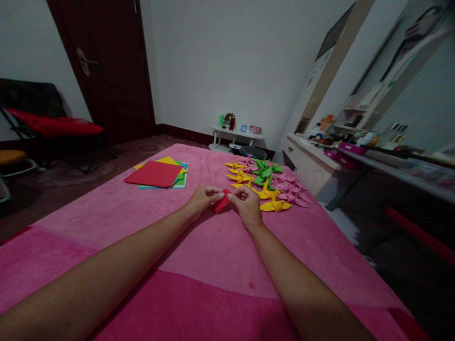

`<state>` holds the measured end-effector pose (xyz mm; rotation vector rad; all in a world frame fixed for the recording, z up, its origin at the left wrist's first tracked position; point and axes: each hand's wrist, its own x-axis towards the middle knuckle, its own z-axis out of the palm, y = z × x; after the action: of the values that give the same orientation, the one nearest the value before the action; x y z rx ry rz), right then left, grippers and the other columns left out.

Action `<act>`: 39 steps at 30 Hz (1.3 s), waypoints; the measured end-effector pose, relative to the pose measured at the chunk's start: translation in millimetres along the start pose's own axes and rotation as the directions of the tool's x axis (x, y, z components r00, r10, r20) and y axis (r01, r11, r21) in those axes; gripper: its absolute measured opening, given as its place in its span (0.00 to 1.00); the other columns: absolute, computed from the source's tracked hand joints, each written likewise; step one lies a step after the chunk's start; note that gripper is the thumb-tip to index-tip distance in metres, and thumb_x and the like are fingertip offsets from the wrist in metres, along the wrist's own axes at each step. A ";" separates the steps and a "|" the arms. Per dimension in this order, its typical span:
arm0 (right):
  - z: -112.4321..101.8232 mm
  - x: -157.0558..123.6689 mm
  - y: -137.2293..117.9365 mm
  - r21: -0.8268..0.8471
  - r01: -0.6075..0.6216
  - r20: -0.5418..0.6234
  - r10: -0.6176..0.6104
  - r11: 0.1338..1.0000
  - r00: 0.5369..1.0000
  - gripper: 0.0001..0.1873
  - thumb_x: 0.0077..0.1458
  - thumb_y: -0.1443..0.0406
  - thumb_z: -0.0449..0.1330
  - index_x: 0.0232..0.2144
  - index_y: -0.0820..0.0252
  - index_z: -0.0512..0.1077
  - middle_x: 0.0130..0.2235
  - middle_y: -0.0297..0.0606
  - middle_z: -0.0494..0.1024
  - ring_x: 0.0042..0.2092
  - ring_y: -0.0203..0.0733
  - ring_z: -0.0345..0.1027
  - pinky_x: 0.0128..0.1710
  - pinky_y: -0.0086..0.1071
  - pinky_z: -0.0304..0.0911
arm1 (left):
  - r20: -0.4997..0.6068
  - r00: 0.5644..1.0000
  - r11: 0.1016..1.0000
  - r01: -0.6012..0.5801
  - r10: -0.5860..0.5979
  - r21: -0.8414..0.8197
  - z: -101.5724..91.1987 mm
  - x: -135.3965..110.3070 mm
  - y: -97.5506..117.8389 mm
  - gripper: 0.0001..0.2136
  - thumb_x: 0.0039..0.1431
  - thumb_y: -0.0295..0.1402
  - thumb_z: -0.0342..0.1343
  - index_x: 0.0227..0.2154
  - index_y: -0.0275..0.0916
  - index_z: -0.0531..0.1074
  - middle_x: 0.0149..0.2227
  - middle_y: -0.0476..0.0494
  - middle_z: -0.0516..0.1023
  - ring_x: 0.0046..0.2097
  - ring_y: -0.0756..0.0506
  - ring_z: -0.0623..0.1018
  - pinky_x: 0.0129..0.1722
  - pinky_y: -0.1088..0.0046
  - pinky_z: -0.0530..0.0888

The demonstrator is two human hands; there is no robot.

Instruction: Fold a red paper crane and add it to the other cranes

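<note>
Between my two hands is a small piece of folded red paper (222,202), narrow and pointing down toward me. My left hand (204,200) pinches its left upper edge between thumb and fingers. From the right, my right hand (246,203) pinches the upper right edge the same way. Both hands are just above the pink cover. To the right of my right hand stand several folded paper cranes: yellow cranes (276,205) closest, green cranes (263,171) behind, pink cranes (292,187) farther right. Left of my hands lies a stack of coloured paper sheets (153,173), red on top.
A pink cloth cover (213,284) spreads under everything. At the back wall is a low white shelf (237,132) with small items. A cluttered dressing table (320,149) stands at the right, a red-covered chair (53,124) at the left, near a dark door (106,66).
</note>
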<state>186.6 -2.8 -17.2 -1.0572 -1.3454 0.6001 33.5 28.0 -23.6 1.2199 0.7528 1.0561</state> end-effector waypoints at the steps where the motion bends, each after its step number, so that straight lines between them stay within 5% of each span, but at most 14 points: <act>1: 0.5 -0.1 0.2 0.017 0.005 0.002 -0.005 1.000 1.000 0.08 0.42 0.64 0.63 0.22 0.61 0.67 0.22 0.29 0.68 0.24 0.32 0.61 0.24 0.26 0.58 | -0.018 1.000 1.000 -0.009 0.009 0.006 -0.1 -0.2 -0.1 0.16 0.39 0.38 0.67 0.30 0.32 0.75 0.25 0.47 0.76 0.23 0.54 0.70 0.24 0.79 0.64; 8: 4.0 -2.2 -2.6 0.212 -0.148 0.107 0.128 0.966 0.986 0.12 0.40 0.65 0.65 0.29 0.61 0.67 0.25 0.30 0.72 0.25 0.34 0.67 0.27 0.27 0.63 | -0.013 0.997 0.997 -0.072 0.072 0.016 -2.4 -1.5 0.2 0.14 0.41 0.38 0.65 0.29 0.33 0.75 0.26 0.46 0.77 0.25 0.52 0.72 0.25 0.78 0.65; 11: 4.8 -4.3 -5.7 0.155 -0.150 0.153 0.126 0.976 0.980 0.10 0.42 0.63 0.64 0.25 0.62 0.68 0.22 0.31 0.72 0.22 0.33 0.65 0.22 0.25 0.59 | 0.010 0.995 0.995 -0.095 0.095 0.004 -0.5 -2.3 1.7 0.13 0.43 0.38 0.64 0.29 0.34 0.75 0.26 0.46 0.77 0.26 0.51 0.73 0.27 0.77 0.67; 14: 4.8 -5.5 -6.9 0.083 -0.113 0.088 0.105 0.990 0.991 0.11 0.43 0.61 0.63 0.22 0.62 0.66 0.19 0.31 0.71 0.19 0.32 0.61 0.18 0.24 0.55 | -0.078 0.977 0.974 -0.188 0.199 0.129 2.8 -2.3 3.8 0.12 0.42 0.36 0.64 0.29 0.34 0.76 0.27 0.46 0.77 0.27 0.50 0.73 0.29 0.75 0.69; 16: 4.6 -5.3 -6.5 0.048 -0.069 0.028 0.067 0.996 0.997 0.11 0.44 0.62 0.63 0.21 0.62 0.66 0.19 0.31 0.70 0.19 0.31 0.60 0.18 0.25 0.55 | -0.128 0.929 0.905 -0.297 0.348 0.306 4.9 -2.7 5.4 0.09 0.43 0.33 0.63 0.28 0.34 0.77 0.28 0.45 0.77 0.30 0.48 0.74 0.30 0.74 0.70; 19: 5.1 -4.3 -5.2 0.005 -0.017 -0.019 0.017 1.000 1.000 0.10 0.44 0.62 0.62 0.21 0.62 0.66 0.19 0.31 0.70 0.20 0.32 0.61 0.21 0.25 0.57 | -0.059 0.847 0.736 -0.422 0.528 0.530 7.8 -4.8 7.1 0.07 0.49 0.30 0.58 0.31 0.37 0.78 0.31 0.43 0.77 0.34 0.47 0.74 0.32 0.75 0.70; 24: 8.0 -5.1 -2.7 -0.037 0.072 -0.003 -0.072 0.997 0.997 0.07 0.44 0.64 0.62 0.25 0.62 0.69 0.25 0.32 0.72 0.25 0.34 0.65 0.26 0.27 0.62 | 0.130 0.826 0.619 -0.505 0.548 0.602 13.6 -12.9 10.6 0.12 0.54 0.26 0.51 0.36 0.38 0.78 0.33 0.43 0.77 0.36 0.48 0.74 0.35 0.75 0.69; 28: 7.5 -7.8 -2.0 -0.047 0.107 0.043 -0.105 0.993 0.994 0.07 0.45 0.67 0.59 0.32 0.60 0.70 0.32 0.36 0.74 0.33 0.37 0.68 0.30 0.28 0.65 | 0.194 0.852 0.667 -0.505 0.486 0.548 17.8 -19.1 16.1 0.13 0.53 0.28 0.52 0.41 0.36 0.76 0.38 0.43 0.78 0.39 0.46 0.75 0.38 0.74 0.70; 32: 5.3 -9.7 -5.2 -0.068 0.126 0.086 -0.120 0.990 0.989 0.09 0.46 0.70 0.56 0.34 0.60 0.70 0.34 0.38 0.74 0.34 0.38 0.68 0.29 0.27 0.65 | 0.141 0.894 0.774 -0.440 0.425 0.456 15.7 -16.9 14.7 0.14 0.53 0.35 0.55 0.40 0.34 0.76 0.38 0.41 0.78 0.39 0.44 0.75 0.38 0.72 0.70; 39: 5.2 -8.6 -7.2 -0.003 0.043 0.125 -0.042 0.999 0.991 0.10 0.50 0.68 0.53 0.34 0.61 0.72 0.34 0.38 0.74 0.31 0.37 0.69 0.30 0.29 0.66 | 0.039 0.960 0.922 -0.277 0.277 0.271 5.3 -6.1 5.9 0.13 0.54 0.38 0.53 0.29 0.31 0.76 0.26 0.44 0.76 0.28 0.49 0.72 0.30 0.75 0.68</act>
<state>178.6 -12.0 -15.7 -1.0070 -1.4756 0.6396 34.8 20.4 -17.2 1.6005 0.7590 1.2095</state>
